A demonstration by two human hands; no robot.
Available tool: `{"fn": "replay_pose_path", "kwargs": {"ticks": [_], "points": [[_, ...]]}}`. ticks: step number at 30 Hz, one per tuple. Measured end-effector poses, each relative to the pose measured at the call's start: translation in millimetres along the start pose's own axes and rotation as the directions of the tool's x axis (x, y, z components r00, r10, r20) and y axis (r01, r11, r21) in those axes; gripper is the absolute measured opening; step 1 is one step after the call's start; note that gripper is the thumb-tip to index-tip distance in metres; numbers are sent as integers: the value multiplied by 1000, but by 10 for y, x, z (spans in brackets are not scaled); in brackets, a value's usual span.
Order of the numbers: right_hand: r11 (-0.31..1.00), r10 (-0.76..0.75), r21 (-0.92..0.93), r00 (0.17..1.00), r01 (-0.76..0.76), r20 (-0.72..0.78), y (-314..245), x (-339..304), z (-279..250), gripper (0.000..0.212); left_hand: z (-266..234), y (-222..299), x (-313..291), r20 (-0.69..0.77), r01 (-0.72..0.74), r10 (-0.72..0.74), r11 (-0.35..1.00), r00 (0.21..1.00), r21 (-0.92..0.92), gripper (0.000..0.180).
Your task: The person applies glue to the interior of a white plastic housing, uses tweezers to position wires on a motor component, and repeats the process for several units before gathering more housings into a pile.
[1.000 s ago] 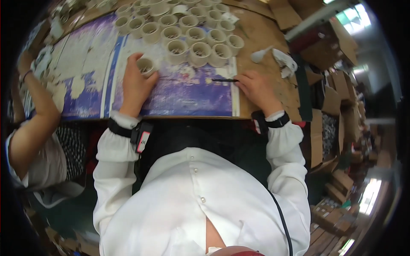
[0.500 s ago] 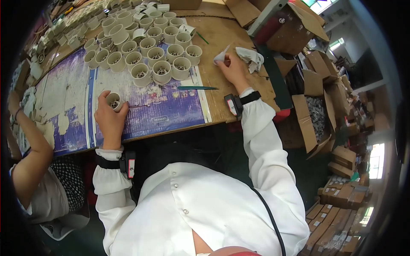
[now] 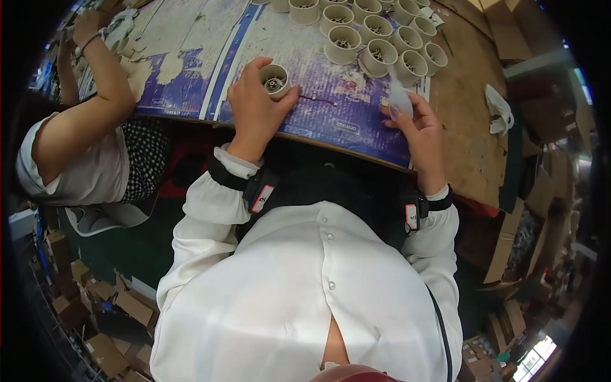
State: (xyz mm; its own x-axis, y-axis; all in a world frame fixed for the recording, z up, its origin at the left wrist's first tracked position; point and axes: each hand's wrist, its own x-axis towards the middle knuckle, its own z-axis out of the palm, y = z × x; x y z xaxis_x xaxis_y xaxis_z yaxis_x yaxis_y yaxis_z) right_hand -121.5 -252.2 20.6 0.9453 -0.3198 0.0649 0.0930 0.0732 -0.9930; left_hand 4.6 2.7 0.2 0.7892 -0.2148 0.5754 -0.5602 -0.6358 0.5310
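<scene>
My left hand is wrapped round a small off-white cup above the table's near edge; loose metallic bits show inside it. To the right of the cup lies a thin dark red wire on the printed cardboard. My right hand pinches a small translucent white piece with a pointed end; its exact kind is hard to make out. Beyond both hands stand several similar cups with metallic bits in them.
Blue and white printed cardboard covers much of the table. A crumpled white cloth lies at its right. To the left sits another person, their arm over the table. Open cardboard boxes stand on the right.
The view has shifted. My right hand has come back from beside the cloth toward my left hand, still pinching the white piece. The cup stays in my left hand.
</scene>
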Motion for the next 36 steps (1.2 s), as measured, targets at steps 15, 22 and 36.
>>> {"fn": "replay_pose_path", "kwargs": {"ticks": [15, 22, 36], "points": [[948, 76, -316, 993, -42, 95, 35, -122, 37, 29, -78, -7, -66, 132, 71, -63, 996, 989, -57, 71], [900, 134, -429, 985, -74, 112, 50, -57, 106, 27, -87, -8, -72, 139, 60, -51, 996, 989, -61, 71], [856, 151, -514, 980, -62, 133, 15, -10, 203, 25, -90, 7, -86, 94, 13, -8, 999, 996, -52, 68]]}}
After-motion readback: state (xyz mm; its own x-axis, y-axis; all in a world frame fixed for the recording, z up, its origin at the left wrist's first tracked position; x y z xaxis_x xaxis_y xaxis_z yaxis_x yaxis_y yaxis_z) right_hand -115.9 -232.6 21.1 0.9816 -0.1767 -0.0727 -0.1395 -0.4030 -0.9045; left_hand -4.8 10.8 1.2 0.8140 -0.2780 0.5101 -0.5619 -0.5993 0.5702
